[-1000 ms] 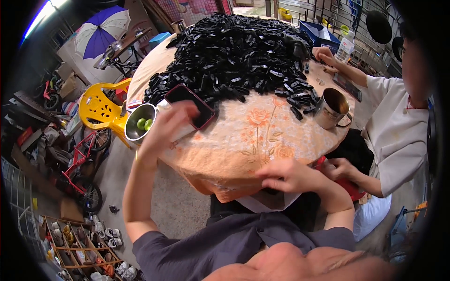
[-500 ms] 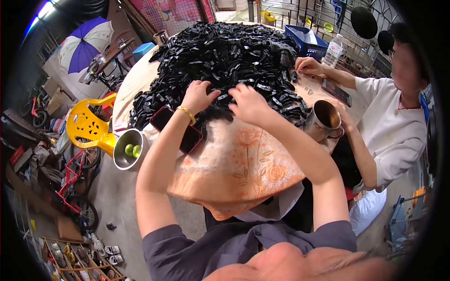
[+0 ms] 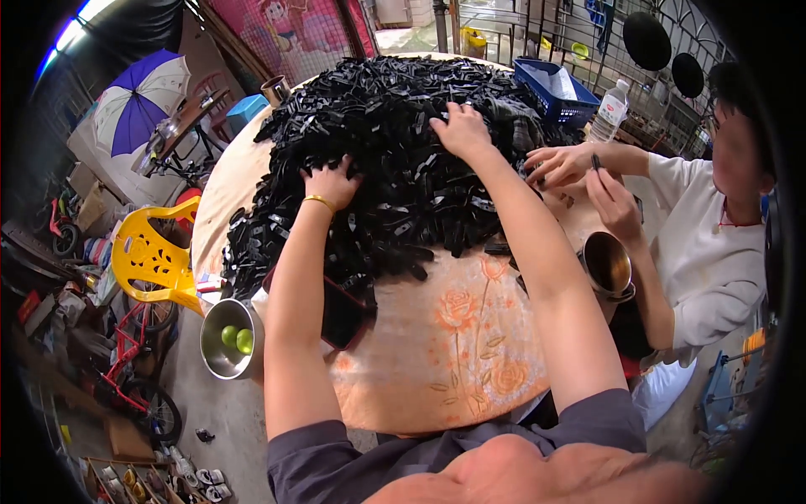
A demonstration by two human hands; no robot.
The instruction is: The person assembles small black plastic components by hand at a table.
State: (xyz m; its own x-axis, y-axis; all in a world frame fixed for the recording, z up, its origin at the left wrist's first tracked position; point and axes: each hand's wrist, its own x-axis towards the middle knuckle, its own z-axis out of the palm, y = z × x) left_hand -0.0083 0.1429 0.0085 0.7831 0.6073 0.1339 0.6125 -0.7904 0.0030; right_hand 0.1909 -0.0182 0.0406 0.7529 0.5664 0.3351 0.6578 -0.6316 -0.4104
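Note:
A broad heap of small black plastic pieces [image 3: 395, 168], some with shiny spots, covers the far part of the round table; their exact kind is too small to make out. My left hand [image 3: 333, 185], with a gold bangle at its wrist, rests on the left side of the heap, fingers spread. Farther in, toward the back right, my right hand [image 3: 463, 134] lies on the pieces with its fingers apart. Neither hand visibly grips anything. A phone [image 3: 346, 317] in a dark red case lies partly hidden under my left forearm. Loose pieces lie along the heap's near edge.
A floral cloth [image 3: 445, 361] covers the table. Left stand a metal bowl [image 3: 211, 346] with green fruits and a yellow chair [image 3: 151, 256]. Right are a metal mug [image 3: 606, 265], a bottle [image 3: 610, 113], a blue basket [image 3: 558, 105] and a co-worker [image 3: 697, 227] holding a small black piece.
Both my hands have reached farther forward onto the heap, the right one most. Pieces have spread nearer to me. The co-worker's hands have come together, one raising a black piece.

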